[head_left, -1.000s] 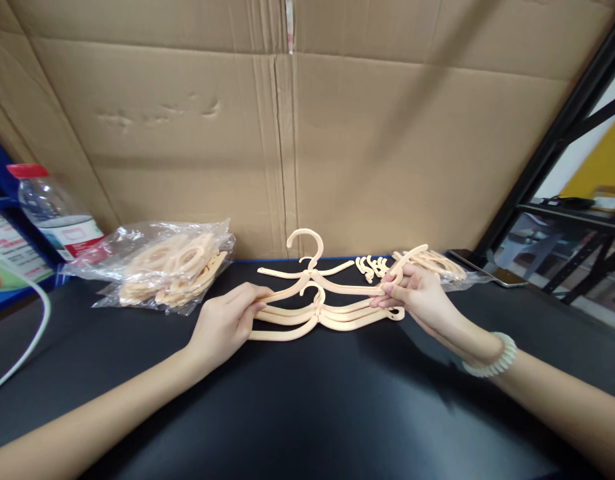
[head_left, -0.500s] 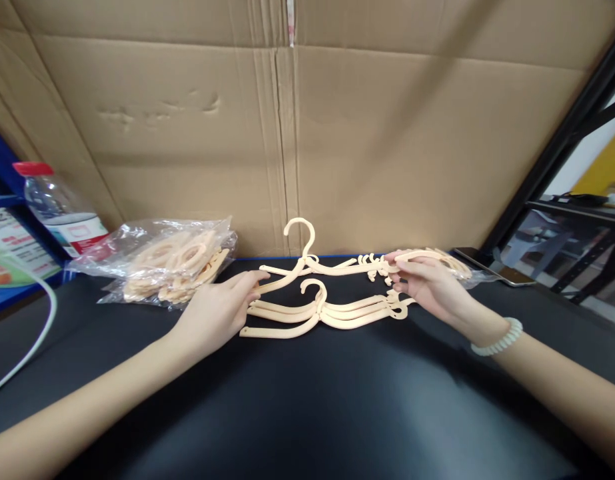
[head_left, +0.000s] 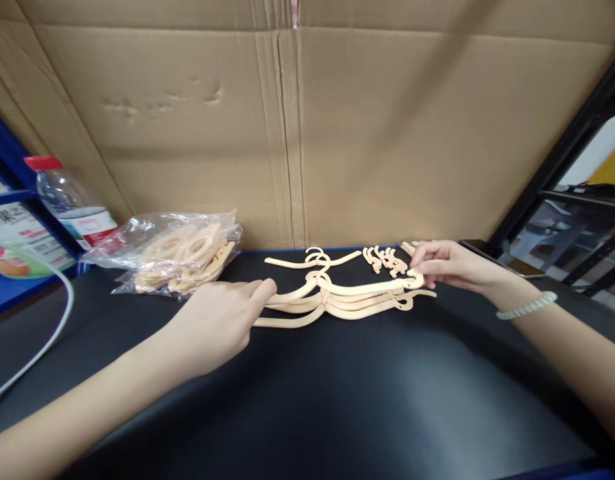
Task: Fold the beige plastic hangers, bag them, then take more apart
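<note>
A cream plastic folding clothes hanger (head_left: 362,289) stretches between my two hands, low over several similar hangers (head_left: 361,313) stacked on the black table (head_left: 337,400). My left hand (head_left: 222,323) is closed round its left end, which the fingers hide. At the other end my right hand (head_left: 450,267) pinches the curled tip. Behind the stack lies one more cream hanger piece (head_left: 287,265) with its arms spread. Small cream hook-shaped pieces (head_left: 390,260) lie in a group to the right of it.
A clear plastic bag (head_left: 182,253) of cream parts sits at the back left, beside a red-capped bottle (head_left: 70,197). A white cable (head_left: 62,327) curves along the left. Cardboard (head_left: 387,133) walls off the back. A dark phone-like slab (head_left: 512,261) lies at the back right.
Both hands have brought the held hanger down and nearer, from behind the stack to just over it. Its hook, upright before, now leans flatter. The view has shifted slightly.
</note>
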Motion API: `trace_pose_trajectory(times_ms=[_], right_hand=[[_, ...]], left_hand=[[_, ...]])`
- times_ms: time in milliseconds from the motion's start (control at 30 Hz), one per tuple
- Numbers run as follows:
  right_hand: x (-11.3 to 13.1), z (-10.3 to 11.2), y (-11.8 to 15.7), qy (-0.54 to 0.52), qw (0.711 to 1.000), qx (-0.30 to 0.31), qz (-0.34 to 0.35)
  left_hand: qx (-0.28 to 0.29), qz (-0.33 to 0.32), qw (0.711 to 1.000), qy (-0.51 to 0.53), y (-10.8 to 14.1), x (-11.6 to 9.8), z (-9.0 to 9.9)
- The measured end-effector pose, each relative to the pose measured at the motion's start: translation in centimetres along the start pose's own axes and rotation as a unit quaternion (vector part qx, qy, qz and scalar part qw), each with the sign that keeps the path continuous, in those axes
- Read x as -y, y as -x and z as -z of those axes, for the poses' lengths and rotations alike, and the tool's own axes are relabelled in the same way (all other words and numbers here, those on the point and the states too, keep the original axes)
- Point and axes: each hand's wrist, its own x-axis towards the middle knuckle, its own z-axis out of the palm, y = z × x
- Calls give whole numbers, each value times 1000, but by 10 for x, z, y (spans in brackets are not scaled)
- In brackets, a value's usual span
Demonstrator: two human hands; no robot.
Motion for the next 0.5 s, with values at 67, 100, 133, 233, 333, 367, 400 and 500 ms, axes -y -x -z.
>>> trace_pose_trajectory(times_ms=[67,100,133,233,333,367,400,500], right_hand=[[1,7,2,94,993,67,-10],[2,9,3,138,987,87,-11],[3,10,3,178,979,101,-13],[4,10,2,273,954,120,-36],[3,8,-1,329,934,131,-39],[2,8,-1,343,929,133,-33],[2,8,-2,356,925,133,-26],[1,8,-1,385,913,133,-16]], left_hand=[[17,-23,999,-17,2,-6,5],[22,-34,999,-22,3,-9,6],[30,-44,998,-23,3,-12,5],[65,-66,996,-13,5,-18,-2],[98,-74,992,-24,6,-21,-9],[101,-74,992,-32,5,-22,-11],[100,-75,991,-39,5,-22,-12],[83,-79,992,-49,3,-21,-13]])
